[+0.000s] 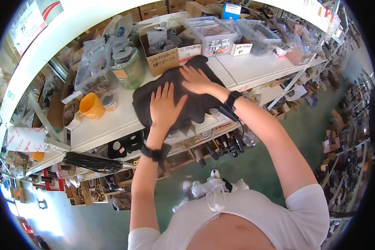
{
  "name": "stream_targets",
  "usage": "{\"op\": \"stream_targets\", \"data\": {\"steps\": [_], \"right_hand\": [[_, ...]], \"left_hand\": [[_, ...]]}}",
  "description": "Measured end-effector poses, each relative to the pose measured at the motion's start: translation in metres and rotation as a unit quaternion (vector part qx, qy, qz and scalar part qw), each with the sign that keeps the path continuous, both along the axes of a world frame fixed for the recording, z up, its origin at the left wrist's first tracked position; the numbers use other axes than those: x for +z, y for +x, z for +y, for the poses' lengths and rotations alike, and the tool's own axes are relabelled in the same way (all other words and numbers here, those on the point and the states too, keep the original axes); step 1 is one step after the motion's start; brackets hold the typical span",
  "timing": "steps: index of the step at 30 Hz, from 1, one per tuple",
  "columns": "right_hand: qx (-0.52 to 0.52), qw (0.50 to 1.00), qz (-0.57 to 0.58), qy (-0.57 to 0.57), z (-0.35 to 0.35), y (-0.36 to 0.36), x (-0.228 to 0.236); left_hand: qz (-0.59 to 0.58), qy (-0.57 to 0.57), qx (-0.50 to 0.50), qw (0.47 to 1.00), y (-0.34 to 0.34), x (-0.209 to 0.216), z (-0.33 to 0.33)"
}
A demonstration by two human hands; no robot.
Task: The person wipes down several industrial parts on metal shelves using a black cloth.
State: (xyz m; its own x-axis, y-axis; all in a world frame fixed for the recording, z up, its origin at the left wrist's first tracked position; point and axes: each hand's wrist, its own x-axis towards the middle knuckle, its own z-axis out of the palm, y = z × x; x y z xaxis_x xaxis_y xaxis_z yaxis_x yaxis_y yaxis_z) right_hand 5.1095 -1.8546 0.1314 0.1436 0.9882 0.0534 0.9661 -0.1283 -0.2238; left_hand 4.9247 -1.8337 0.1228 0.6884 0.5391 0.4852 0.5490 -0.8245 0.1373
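A dark, limp piece of cloth point(191, 109) lies spread on the white shelf point(102, 132), its outline uneven and its front edge hanging over. My left hand point(166, 107) presses flat on its left part, fingers spread. Farther back and to the right, my right hand point(197, 80) also rests flat on the cloth with fingers stretched out. Neither hand grips anything. Both wrists wear black bands. Close behind the cloth stand a cardboard box point(162, 62) of small parts and a greenish see-through jar point(129, 73).
Left of the cloth sit an orange cup-like container point(91, 106) and a small round tub point(110, 101). See-through plastic boxes point(214, 35) line the back. Below hangs a lower shelf with a black cable bundle point(91, 162) and several tools. Crowded racks point(341, 137) stand across the green floor.
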Motion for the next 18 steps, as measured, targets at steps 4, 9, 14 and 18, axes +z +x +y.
{"op": "stream_targets", "data": {"steps": [4, 9, 14, 18], "right_hand": [[-0.028, 0.999, -0.022, 0.001, 0.012, 0.001, -0.009], [-0.032, 0.994, -0.083, 0.069, 0.007, -0.009, -0.011], [-0.002, 0.985, -0.107, 0.132, -0.026, -0.024, -0.014], [0.028, 0.973, -0.117, 0.198, -0.06, -0.048, -0.012]], "left_hand": [[0.032, -0.012, 0.01, 0.999, 0.01, 0.002, 0.016], [0.05, 0.002, 0.025, 0.998, 0.007, 0.001, 0.015], [0.065, 0.045, 0.026, 0.997, -0.004, -0.004, -0.015], [0.076, 0.112, 0.039, 0.99, -0.015, -0.013, -0.038]]}}
